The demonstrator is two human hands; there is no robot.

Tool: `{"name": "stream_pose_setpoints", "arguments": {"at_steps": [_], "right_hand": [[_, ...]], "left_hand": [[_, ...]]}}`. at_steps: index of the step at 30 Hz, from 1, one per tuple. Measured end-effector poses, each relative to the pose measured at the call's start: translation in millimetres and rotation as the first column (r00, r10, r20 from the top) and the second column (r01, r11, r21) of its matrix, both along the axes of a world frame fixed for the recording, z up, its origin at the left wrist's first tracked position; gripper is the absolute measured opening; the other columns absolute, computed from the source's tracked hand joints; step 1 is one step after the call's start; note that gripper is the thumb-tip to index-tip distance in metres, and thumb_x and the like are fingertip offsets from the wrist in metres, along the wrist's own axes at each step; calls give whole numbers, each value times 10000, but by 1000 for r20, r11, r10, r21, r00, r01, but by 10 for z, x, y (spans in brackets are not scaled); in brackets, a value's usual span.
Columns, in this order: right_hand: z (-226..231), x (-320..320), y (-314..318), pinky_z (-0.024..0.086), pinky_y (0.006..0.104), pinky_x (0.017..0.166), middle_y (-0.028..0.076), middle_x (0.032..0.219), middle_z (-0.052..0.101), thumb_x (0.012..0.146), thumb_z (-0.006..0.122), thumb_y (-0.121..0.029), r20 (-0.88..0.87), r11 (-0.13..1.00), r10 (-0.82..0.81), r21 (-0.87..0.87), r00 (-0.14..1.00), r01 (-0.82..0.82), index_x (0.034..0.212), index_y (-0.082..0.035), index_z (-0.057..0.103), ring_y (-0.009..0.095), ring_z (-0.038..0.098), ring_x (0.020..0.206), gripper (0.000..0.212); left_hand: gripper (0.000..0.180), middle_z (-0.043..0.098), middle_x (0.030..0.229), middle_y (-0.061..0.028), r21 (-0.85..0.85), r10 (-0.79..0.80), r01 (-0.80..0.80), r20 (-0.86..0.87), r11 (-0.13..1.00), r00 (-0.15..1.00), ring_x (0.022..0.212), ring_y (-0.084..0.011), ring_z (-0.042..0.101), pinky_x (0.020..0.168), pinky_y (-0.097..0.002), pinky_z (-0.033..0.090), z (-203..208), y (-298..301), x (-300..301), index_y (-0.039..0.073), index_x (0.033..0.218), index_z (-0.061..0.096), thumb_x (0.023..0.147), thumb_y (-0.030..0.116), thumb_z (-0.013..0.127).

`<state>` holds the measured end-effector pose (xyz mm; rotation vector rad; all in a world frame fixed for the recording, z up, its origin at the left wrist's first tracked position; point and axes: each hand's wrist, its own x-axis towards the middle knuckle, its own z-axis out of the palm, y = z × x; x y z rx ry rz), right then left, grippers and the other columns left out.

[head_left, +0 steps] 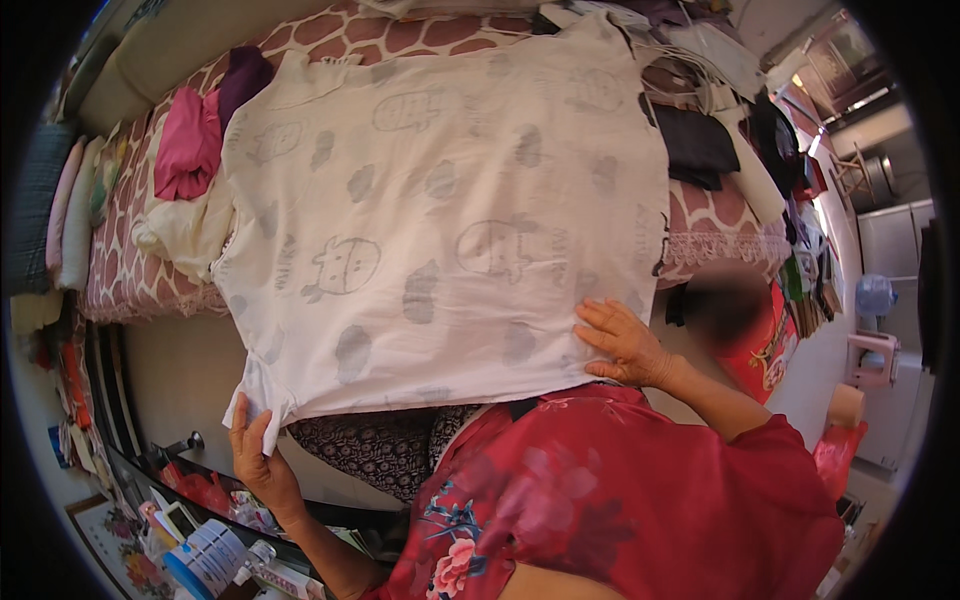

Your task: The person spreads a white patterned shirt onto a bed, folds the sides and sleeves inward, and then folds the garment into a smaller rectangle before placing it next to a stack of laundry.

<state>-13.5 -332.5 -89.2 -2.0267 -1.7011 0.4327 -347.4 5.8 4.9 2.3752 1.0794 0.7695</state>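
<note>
A large white shirt [440, 220] with faint grey animal and cloud prints lies spread flat over a bed. Its near edge hangs toward me. My left hand [255, 450] pinches the shirt's lower left corner between thumb and fingers. My right hand [625, 342] rests flat, fingers apart, on the shirt's lower right edge. My red flowered sleeves come in from the lower edge.
The bed carries a brown and white patterned cover [125, 270]. Pink and purple clothes [200, 130] lie at its left, dark garments [695, 145] and white cables at its right. A low shelf with bottles [215, 555] stands at lower left. A red box [775, 345] sits on the floor.
</note>
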Motion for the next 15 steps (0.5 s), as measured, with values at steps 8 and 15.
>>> {"name": "stream_pose_setpoints", "arguments": {"at_steps": [8, 15], "right_hand": [[-132, -78, -370, 220, 483, 1043, 170, 1380, 320, 571, 609, -63, 80, 997, -68, -39, 994, 71, 1251, -109, 432, 342, 264, 1303, 704], [-175, -12, -636, 124, 492, 1077, 173, 1427, 234, 561, 586, -33, 124, 981, 73, -185, 990, -49, 1275, -137, 409, 346, 181, 1337, 743]], "left_hand": [[210, 548, 1186, -178, 44, -47, 48, -33, 998, 998, 1084, -279, 535, 918, -332, 397, 82, 0, 43, -8, 921, 624, 760, -84, 513], [206, 549, 1181, -177, 34, -61, 64, -64, 997, 996, 1080, -273, 534, 914, -324, 396, 8, -19, -24, -9, 931, 614, 764, -91, 526]]}}
